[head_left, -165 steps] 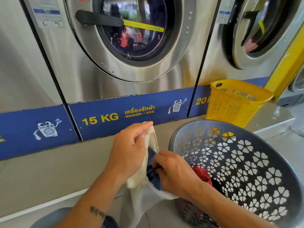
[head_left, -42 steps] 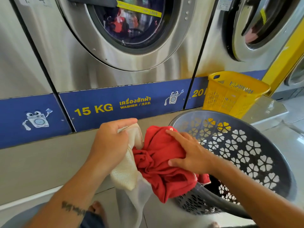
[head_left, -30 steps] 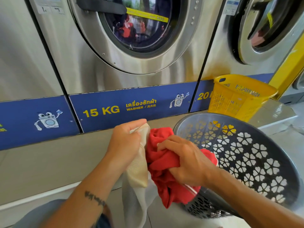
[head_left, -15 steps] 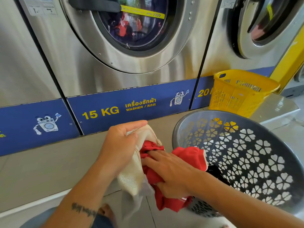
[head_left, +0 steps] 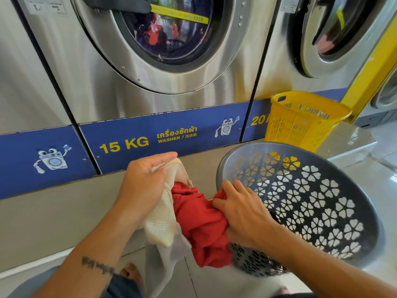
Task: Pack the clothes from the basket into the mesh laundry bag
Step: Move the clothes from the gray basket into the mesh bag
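My left hand (head_left: 142,186) grips the rim of the cream mesh laundry bag (head_left: 161,222) and holds its mouth open; the bag hangs down toward the floor. A red garment (head_left: 199,220) sits partly inside the bag's mouth, and its lower part hangs out between bag and basket. My right hand (head_left: 240,209) is closed on the garment's right side, pressing it toward the bag. The grey round basket (head_left: 322,201) with flower-shaped holes stands tilted at the right. Its bottom is mostly hidden behind my right arm.
Steel washing machines with round doors (head_left: 167,39) fill the wall ahead, above a blue "15 KG" strip (head_left: 150,138) and a beige plinth (head_left: 53,211). A yellow basket (head_left: 300,119) stands on the ledge behind the grey one. A bare foot (head_left: 131,274) shows on the tiled floor.
The red garment came up out of the grey basket in my right hand and has been pushed further into the bag's mouth. My left hand has kept hold of the bag rim.
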Demonstrator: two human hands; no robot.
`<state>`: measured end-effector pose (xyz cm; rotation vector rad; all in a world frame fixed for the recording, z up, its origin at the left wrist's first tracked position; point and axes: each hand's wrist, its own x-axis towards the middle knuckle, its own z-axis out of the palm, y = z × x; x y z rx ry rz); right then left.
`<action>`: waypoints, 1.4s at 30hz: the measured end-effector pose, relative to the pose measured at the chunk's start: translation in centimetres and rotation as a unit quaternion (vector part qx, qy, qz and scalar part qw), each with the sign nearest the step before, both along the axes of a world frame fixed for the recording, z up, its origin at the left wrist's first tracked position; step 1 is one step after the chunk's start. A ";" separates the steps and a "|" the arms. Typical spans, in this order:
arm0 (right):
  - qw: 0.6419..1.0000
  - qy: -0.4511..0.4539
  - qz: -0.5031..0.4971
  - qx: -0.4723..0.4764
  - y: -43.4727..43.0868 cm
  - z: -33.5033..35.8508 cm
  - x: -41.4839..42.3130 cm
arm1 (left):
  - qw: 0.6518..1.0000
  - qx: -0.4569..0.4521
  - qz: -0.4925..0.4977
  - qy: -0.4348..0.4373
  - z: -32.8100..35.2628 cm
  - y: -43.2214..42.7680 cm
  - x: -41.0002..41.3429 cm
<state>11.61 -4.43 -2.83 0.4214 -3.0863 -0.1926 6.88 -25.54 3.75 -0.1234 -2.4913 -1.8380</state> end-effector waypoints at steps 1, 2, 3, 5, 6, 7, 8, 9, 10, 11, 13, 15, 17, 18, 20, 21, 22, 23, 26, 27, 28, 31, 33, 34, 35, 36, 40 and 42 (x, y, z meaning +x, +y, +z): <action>1.000 0.009 -0.003 -0.030 -0.1 0.1 -0.1 | 1.000 -0.001 -0.006 -0.006 -0.1 0.0 0.0; 0.996 0.008 -0.020 -0.083 -0.1 0.4 0.0 | 1.000 -0.008 -0.013 -0.007 -0.1 -0.1 0.1; 0.986 -0.010 -0.051 -0.161 -0.2 0.9 0.2 | 1.000 -0.021 -0.020 -0.007 -0.1 0.0 0.2; 0.929 -0.050 -0.115 -0.348 -0.7 1.8 0.2 | 0.998 -0.039 -0.040 -0.004 -0.4 0.1 0.3; 0.894 -0.059 -0.137 -0.423 -1.1 2.1 0.1 | 0.998 -0.040 -0.055 -0.004 -0.5 0.3 0.5; 0.862 -0.066 -0.155 -0.478 -1.7 2.2 0.1 | 0.997 -0.039 -0.071 -0.004 -0.5 0.5 0.7; 0.835 -0.072 -0.166 -0.520 -2.4 2.2 0.1 | 0.996 -0.038 -0.086 -0.001 -0.5 0.8 0.9; 0.814 -0.076 -0.167 -0.551 -3.2 2.0 0.2 | 0.995 -0.034 -0.098 0.004 -0.5 1.0 1.1; 0.805 -0.078 -0.153 -0.568 -3.9 1.8 0.4 | 0.994 -0.026 -0.102 0.009 -0.5 1.1 1.2; 0.812 -0.077 -0.131 -0.564 -4.6 1.5 0.6 | 0.995 -0.016 -0.099 0.010 -0.6 1.1 1.2; 0.860 -0.064 -0.051 -0.504 -5.3 0.2 0.6 | 0.996 0.020 -0.089 -0.003 -0.7 0.6 1.0; 0.912 -0.068 0.029 -0.405 -5.5 -2.0 -0.1 | 0.995 0.041 -0.091 -0.021 -1.1 0.1 0.8; 0.951 -0.091 0.048 -0.290 -5.4 -3.9 -0.9 | 0.995 0.010 -0.092 -0.043 -2.0 -0.4 0.7; 0.962 -0.105 0.041 -0.248 -5.3 -4.5 -1.1 | 0.995 -0.014 -0.084 -0.056 -2.6 -0.6 0.5; 0.971 -0.143 0.016 -0.193 -5.3 -5.2 -1.0 | 0.992 -0.063 -0.064 -0.093 -3.9 -1.1 -0.1; 0.970 -0.172 0.002 -0.174 -5.4 -5.6 -1.0 | 0.988 -0.085 -0.058 -0.117 -4.4 -1.3 -0.4; 0.967 -0.197 -0.005 -0.162 -5.3 -6.3 -0.9 | 0.983 -0.103 -0.058 -0.141 -5.2 -1.6 -0.6; 0.962 -0.225 -0.014 -0.156 -5.3 -6.9 -0.9 | 0.976 -0.125 -0.059 -0.166 -6.0 -2.0 -0.7; 0.935 -0.308 -0.022 -0.176 -5.4 -8.8 -0.6 | 0.956 -0.221 -0.052 -0.185 -8.9 -3.7 -1.1; 0.925 -0.329 -0.025 -0.190 -5.4 -9.2 -0.5 | 0.951 -0.251 -0.037 -0.177 -9.7 -4.4 -1.2; 0.917 -0.343 -0.028 -0.201 -5.5 -9.3 -0.3 | 0.947 -0.274 -0.025 -0.165 -10.2 -5.0 -1.3; 0.906 -0.367 -0.050 -0.203 -5.7 -10.0 -0.3 | 0.927 -0.349 -0.018 -0.136 -10.8 -6.3 -1.6; 0.892 -0.367 -0.082 -0.252 -5.7 -11.0 -0.7 | 0.910 -0.395 -0.036 -0.121 -10.8 -6.4 -1.8; 0.879 -0.369 -0.107 -0.282 -5.7 -12.0 -1.0 | 0.906 -0.405 -0.046 -0.115 -10.8 -6.3 -1.9; 0.865 -0.371 -0.126 -0.315 -5.8 -12.8 -0.9 | 0.904 -0.409 -0.054 -0.113 -10.7 -6.2 -2.0; 0.853 -0.367 -0.139 -0.345 -6.2 -13.9 -0.6 | 0.904 -0.409 -0.061 -0.112 -10.6 -6.2 -2.1; 0.828 -0.261 -0.200 -0.454 -8.8 -16.4 1.8 | 0.896 -0.417 -0.108 -0.108 -10.3 -6.1 -2.0; 0.839 -0.242 -0.216 -0.436 -9.5 -15.8 1.5 | 0.892 -0.421 -0.126 -0.104 -10.0 -6.2 -2.0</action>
